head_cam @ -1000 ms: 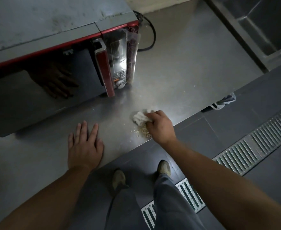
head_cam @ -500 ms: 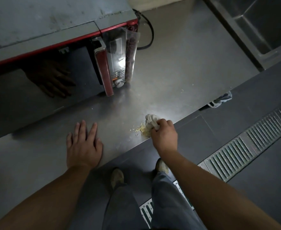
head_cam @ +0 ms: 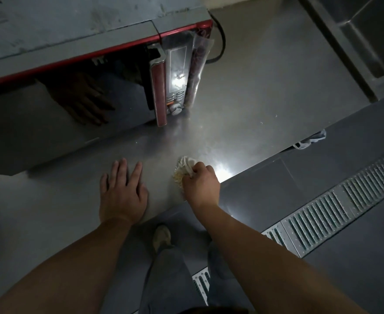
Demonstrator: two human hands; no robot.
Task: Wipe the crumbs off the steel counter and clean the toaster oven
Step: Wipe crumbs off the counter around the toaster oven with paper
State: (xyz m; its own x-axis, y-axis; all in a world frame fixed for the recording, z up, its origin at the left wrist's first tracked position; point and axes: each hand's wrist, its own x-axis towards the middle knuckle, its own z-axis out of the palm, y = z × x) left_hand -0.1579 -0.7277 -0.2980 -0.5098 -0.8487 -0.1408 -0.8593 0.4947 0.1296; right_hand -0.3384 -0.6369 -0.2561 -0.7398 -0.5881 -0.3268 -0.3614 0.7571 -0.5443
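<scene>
A grey toaster oven with red trim (head_cam: pixel 77 30) stands at the back left of the steel counter (head_cam: pixel 265 91); its dark glass door reflects my left hand. My right hand (head_cam: pixel 201 182) grips a crumpled white cloth (head_cam: pixel 186 164) near the counter's front edge. A small heap of pale crumbs (head_cam: pixel 177 176) lies against the cloth's left side. My left hand (head_cam: pixel 121 191) rests flat on the counter, fingers straight, a short way left of the crumbs.
A black power cord (head_cam: pixel 220 41) curls behind the oven's right corner. A steel sink basin (head_cam: pixel 368 37) sits at the far right. A rag (head_cam: pixel 311 139) hangs below the counter edge. Below are my shoes, the dark floor and a metal drain grate (head_cam: pixel 322 211).
My right hand has swept the cloth and crumbs leftwards along the front edge, closer to my left hand. My left hand stays flat in place.
</scene>
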